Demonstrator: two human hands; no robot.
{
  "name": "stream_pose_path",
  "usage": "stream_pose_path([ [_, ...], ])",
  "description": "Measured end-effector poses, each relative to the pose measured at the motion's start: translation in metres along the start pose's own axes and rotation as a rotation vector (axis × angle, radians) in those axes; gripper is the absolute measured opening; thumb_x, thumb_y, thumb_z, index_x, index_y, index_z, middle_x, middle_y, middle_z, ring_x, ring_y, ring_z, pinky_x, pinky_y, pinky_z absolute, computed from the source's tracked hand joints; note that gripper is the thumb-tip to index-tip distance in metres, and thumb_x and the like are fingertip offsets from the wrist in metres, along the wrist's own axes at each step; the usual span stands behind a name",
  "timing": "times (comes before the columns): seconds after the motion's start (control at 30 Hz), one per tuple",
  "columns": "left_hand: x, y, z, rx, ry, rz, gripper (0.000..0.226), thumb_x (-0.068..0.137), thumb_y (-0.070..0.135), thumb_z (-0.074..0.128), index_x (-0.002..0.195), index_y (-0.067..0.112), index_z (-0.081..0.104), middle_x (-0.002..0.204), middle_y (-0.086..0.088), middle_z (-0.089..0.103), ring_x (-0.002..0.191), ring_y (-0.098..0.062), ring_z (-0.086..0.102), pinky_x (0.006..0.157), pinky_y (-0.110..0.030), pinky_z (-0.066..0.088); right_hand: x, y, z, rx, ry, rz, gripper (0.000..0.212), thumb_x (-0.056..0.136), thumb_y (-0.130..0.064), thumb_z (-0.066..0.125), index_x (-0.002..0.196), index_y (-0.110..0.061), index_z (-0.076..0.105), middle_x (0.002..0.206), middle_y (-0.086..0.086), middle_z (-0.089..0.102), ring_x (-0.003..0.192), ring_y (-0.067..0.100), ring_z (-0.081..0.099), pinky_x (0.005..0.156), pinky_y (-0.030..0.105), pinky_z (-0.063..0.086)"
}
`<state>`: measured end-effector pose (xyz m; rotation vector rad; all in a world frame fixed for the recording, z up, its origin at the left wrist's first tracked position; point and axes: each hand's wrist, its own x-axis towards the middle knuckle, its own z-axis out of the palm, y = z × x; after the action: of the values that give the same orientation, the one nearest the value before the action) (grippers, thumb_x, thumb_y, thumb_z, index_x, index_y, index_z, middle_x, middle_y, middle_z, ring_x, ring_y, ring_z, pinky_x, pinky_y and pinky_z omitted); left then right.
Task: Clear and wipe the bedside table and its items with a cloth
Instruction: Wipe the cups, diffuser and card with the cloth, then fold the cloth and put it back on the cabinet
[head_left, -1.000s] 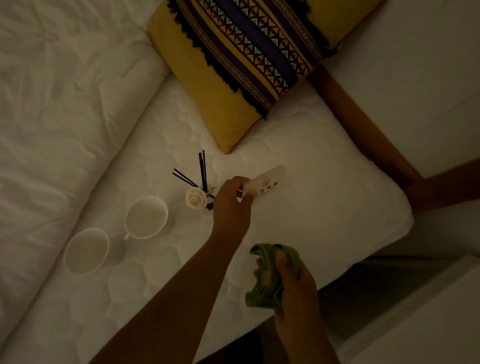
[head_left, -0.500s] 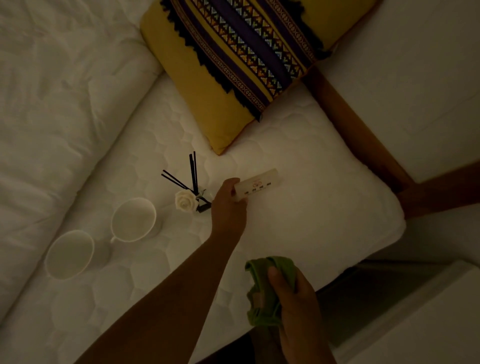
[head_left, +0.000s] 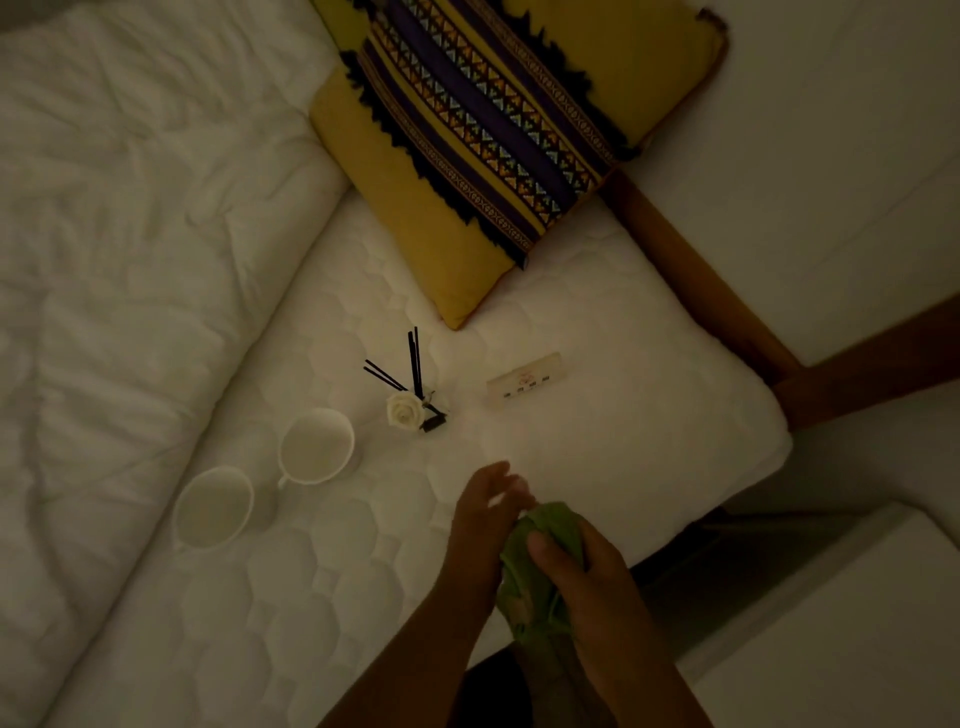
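My right hand (head_left: 587, 587) grips the green cloth (head_left: 540, 566), bunched into a crumpled wad, thumb pressed across its top, at the near edge of the mattress (head_left: 623, 441). My left hand (head_left: 483, 519) lies against the cloth's left side with fingers bent; I can't tell whether it has hold. On the white quilted mattress farther off lie a small white card (head_left: 524, 378), a reed diffuser (head_left: 413, 384) with a white rose and, to the left, two white cups (head_left: 317, 446). The room is dim, and a yellow patterned cushion (head_left: 498, 130) sits at the far end.

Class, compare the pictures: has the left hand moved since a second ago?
Yes. The left hand let go of the white card beside the reed diffuser and drew back toward the green cloth.
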<state>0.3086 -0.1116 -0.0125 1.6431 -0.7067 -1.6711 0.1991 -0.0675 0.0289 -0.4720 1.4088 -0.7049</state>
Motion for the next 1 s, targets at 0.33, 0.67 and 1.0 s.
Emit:
stream_pose_path([
  [0.33, -0.12, 0.07, -0.047, -0.519, -0.222, -0.407, 0.045, 0.086, 0.045, 0.059, 0.114, 0.012, 0.071, 0.113, -0.018, 0.067, 0.105, -0.031, 0.064, 0.089, -0.041, 0.053, -0.089, -0.064, 0.037, -0.436, -0.229, -0.134, 0.047, 0.087, -0.032, 0.067, 0.128, -0.037, 0.046, 0.128, -0.016, 0.051, 0.103, -0.01, 0.055, 0.075, 0.003, 0.046],
  [0.67, -0.292, 0.178, -0.181, -0.21, -0.079, 0.031, 0.041, 0.09, 0.037, 0.055, 0.12, 0.01, 0.064, 0.12, -0.021, 0.065, 0.11, -0.032, 0.063, 0.094, -0.047, 0.051, -0.215, -0.171, 0.164, -1.245, -0.61, -0.406, 0.022, 0.09, -0.031, 0.061, 0.09, -0.009, 0.067, 0.093, 0.013, 0.069, 0.09, 0.027, 0.066, 0.081, 0.037, 0.052],
  [1.0, -0.487, 0.179, -0.33, -0.065, 0.484, 0.334, 0.022, 0.085, 0.021, 0.07, 0.107, 0.018, 0.07, 0.101, -0.01, 0.072, 0.094, -0.026, 0.071, 0.077, -0.037, 0.059, -0.332, -0.168, 0.366, -1.669, -1.137, -0.661, 0.03, 0.082, -0.044, 0.067, 0.101, -0.023, 0.06, 0.096, -0.002, 0.066, 0.086, 0.014, 0.065, 0.076, 0.029, 0.056],
])
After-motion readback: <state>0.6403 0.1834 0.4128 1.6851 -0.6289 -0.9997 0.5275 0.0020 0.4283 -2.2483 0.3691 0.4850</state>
